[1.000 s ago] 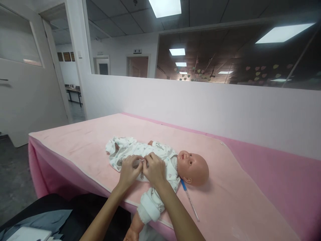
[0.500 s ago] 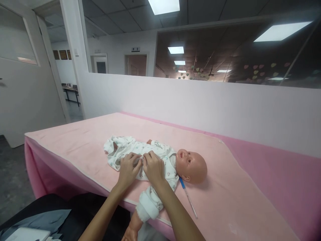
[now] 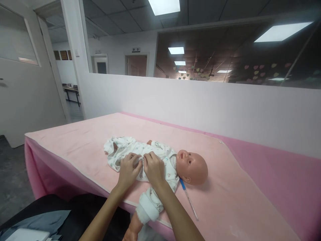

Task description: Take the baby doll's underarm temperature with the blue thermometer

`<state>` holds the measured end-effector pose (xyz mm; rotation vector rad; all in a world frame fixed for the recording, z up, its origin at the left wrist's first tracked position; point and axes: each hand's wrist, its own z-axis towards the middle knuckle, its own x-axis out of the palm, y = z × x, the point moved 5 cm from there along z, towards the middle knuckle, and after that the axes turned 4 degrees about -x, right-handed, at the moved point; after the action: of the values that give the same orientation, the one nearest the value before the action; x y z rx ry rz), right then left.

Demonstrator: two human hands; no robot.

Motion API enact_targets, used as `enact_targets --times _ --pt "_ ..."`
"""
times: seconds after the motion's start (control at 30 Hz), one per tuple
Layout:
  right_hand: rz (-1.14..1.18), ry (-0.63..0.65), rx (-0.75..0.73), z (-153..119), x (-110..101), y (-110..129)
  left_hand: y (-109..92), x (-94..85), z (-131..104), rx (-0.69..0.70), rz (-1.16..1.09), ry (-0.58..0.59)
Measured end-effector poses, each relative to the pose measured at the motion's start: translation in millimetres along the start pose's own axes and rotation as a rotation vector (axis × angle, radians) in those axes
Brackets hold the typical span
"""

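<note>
A baby doll (image 3: 192,167) lies on its back on the pink table cover, its head to the right. It wears white printed clothes (image 3: 171,170). Over the doll's middle, my left hand (image 3: 129,169) pinches the fabric of the clothes. Close beside it on the right, my right hand (image 3: 153,167) pinches the same fabric, fingertips nearly touching those of the left. A white cuff (image 3: 148,207) is wrapped around the doll's near arm, which hangs over the table's front edge. The fingertips partly hide the pinched bit of cloth.
A thin stick with a blue end (image 3: 188,197) lies near the doll's head. The pink-covered table (image 3: 240,201) meets a white wall with a window behind. A white object (image 3: 30,235) rests on dark and grey cloth at the lower left.
</note>
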<state>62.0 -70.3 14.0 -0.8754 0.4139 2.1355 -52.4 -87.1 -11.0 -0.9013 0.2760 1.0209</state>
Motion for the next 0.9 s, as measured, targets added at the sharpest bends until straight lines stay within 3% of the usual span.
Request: enact_targets --times 0.2,0.9 --pt "-0.003 -0.008 -0.003 0.2 0.3 0.2 4.8 4.7 0.3 -0.021 -0.044 0.064" --pt "0.014 -0.036 0.016 0.2 -2.3 -0.1 9.5 0.8 0.4 -0.058 -0.272 0.027"
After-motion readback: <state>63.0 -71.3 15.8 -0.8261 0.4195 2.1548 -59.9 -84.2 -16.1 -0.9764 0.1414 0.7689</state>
